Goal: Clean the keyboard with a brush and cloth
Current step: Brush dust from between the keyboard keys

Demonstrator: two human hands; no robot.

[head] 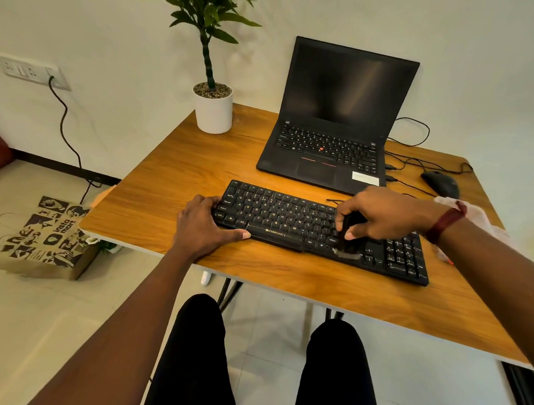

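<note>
The left hand (206, 227) is gripping the keyboard (283, 216) at its left end (thumb on the near edge). The right hand (386, 215) is grasping a brush (349, 251) against the keys.

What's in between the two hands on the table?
In the head view, only the black keyboard lies between them: the left hand holds its left end, the right hand grips the brush over its right keys.

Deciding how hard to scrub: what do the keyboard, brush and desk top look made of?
The keyboard: likely matt black plastic, moulded keys with pale printed legends. The brush: dark, fine bristles, material unclear; handle mostly hidden in the right hand. The desk top: brown wood grain with slight sheen and white edge, probably laminate.
</note>
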